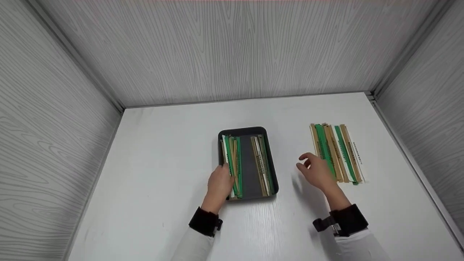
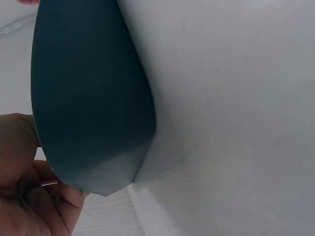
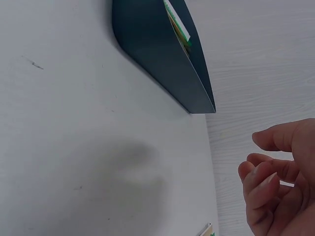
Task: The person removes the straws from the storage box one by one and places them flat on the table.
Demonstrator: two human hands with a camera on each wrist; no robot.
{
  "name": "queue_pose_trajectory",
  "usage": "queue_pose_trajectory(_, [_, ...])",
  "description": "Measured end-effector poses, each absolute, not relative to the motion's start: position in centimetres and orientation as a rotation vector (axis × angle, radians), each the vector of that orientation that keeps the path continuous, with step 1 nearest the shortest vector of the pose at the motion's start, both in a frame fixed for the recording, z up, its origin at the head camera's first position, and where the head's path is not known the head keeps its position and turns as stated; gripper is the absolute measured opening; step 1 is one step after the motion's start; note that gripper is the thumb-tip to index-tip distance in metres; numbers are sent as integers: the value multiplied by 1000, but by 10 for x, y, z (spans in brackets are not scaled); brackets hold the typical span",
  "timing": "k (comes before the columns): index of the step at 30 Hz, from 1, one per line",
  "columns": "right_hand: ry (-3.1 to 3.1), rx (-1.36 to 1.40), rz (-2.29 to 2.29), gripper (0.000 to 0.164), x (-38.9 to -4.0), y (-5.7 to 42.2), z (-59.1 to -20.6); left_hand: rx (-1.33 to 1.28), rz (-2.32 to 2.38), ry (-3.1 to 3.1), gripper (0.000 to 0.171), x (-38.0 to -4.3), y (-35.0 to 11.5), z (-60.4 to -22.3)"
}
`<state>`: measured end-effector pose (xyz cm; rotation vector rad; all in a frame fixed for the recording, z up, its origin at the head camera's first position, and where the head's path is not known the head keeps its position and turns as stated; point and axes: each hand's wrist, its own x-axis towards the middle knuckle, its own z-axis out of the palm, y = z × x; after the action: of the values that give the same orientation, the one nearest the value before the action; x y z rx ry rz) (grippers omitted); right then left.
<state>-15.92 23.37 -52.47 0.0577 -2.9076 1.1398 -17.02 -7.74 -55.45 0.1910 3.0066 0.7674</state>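
Three grey wood-grain panels (image 1: 232,47) close in the back and both sides of your white table (image 1: 156,156), which spreads across the lower part of the frame. Your dark grey rectangular tray with rounded corners (image 1: 250,163) sits near the centre. To its right, well apart, you have a loose row of flat brown, green and white strips with dark print (image 1: 332,152). Inside the tray, a bunch of similar strips (image 1: 235,156) lies along the left wall and a narrower bunch (image 1: 261,165) along the right, bare floor between them. Your left hand (image 1: 220,181) curls at the tray's lower left edge, thumb over the strips; you cannot tell whether it grips the rim or the strips. Your right hand (image 1: 317,172) hangs above the table by the row's lower left, thumb and forefinger apart, holding nothing. Black bands (image 1: 204,222) circle your wrists.
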Motion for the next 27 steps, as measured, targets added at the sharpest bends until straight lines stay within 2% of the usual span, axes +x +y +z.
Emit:
queue_pose_trajectory(4, [-2906, 67, 1140, 23, -159, 229, -524, 234, 650, 3045, 10, -172, -73, -557])
queue_pose_trajectory(6, [-2907, 73, 1141, 23, -158, 227, -524, 230, 630, 3048, 5, -172, -71, -557])
queue_pose_trajectory(10, [-2904, 85, 1150, 22, -157, 224, -524, 152, 718, 3015, 24, -172, -72, -556])
queue_pose_trajectory(16, [-2898, 90, 1137, 23, -156, 222, -523, 71, 909, 2920, 32, -173, -78, -551])
queue_pose_trajectory(21, [-2889, 113, 1133, 22, -154, 219, -524, 20, 1048, 2855, 65, -172, -81, -547])
queue_pose_trajectory(23, [-2883, 128, 1125, 21, -153, 216, -524, 48, 1126, 2826, 63, -170, -81, -545])
queue_pose_trajectory(27, [-2885, 165, 1182, 21, -151, 207, -518, 184, 1244, 2780, 49, -164, -77, -537])
